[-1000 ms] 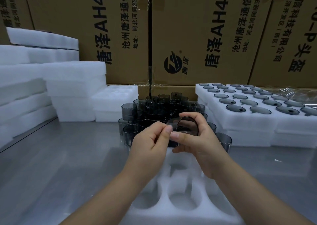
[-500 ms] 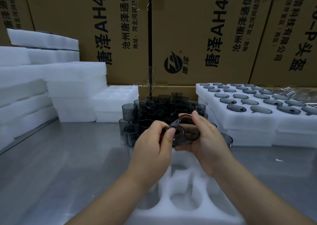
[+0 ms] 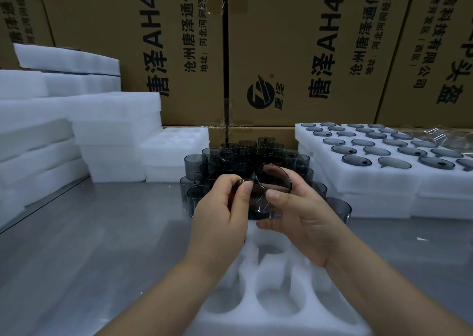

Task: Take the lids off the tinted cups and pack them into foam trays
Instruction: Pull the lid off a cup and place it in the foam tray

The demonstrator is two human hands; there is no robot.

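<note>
My right hand (image 3: pixel 299 220) cradles a dark tinted cup (image 3: pixel 273 184), tilted with its round face toward me. My left hand (image 3: pixel 220 212) pinches a small tab or the lid's edge at the cup's left rim, thumb and forefinger closed on it. Both hands hover over a white foam tray (image 3: pixel 271 307) with round empty pockets, at the table's near edge. Behind the hands stands a cluster of several more tinted cups (image 3: pixel 202 166), stacked in layers.
To the right sit foam trays (image 3: pixel 358 179) filled with several tinted pieces, and crumpled clear plastic (image 3: pixel 440 136) behind them. Stacks of empty foam trays (image 3: pixel 115 120) fill the left. Cardboard boxes (image 3: pixel 281 54) wall off the back. Bare metal tabletop (image 3: pixel 89 246) lies at left.
The cup has been turned in my right hand, its round face now tilting up toward me. My left thumb and finger stay pinched at its left rim.
</note>
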